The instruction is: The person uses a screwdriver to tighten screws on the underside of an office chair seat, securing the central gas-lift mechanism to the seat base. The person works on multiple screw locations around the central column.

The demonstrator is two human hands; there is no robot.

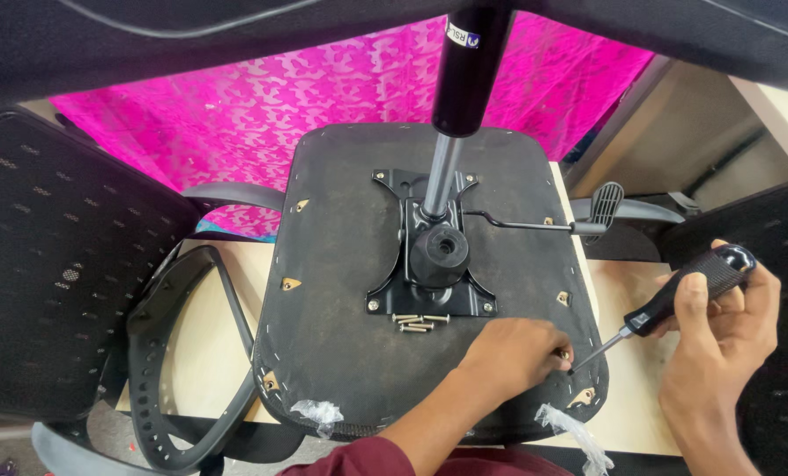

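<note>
A: Head camera looks down on an upturned office chair seat (350, 353) lying on a wooden table (628, 414). Where are the hands?

B: At 5 o'clock of the seat. The left hand (510, 353) lies on the seat bottom, its fingertips pressed together on a small screw (563, 355) near the edge. The right hand (729, 326) is wrapped around the black handle of a screwdriver (667, 304), and the tip points at that same screw.

A: How will the screw handle?

B: I judge it light, hard and easy to drop; best to pinch it by the shank just under the head. The screwdriver is stiff, and its ribbed handle gives good hold.

A: Other things?

B: Loose screws (419, 322) lie at 6 o'clock of the metal mounting plate (429, 295). The gas lift cylinder (457, 88) rises at 12 o'clock. An armrest (178, 353) lies at 9 o'clock.
</note>
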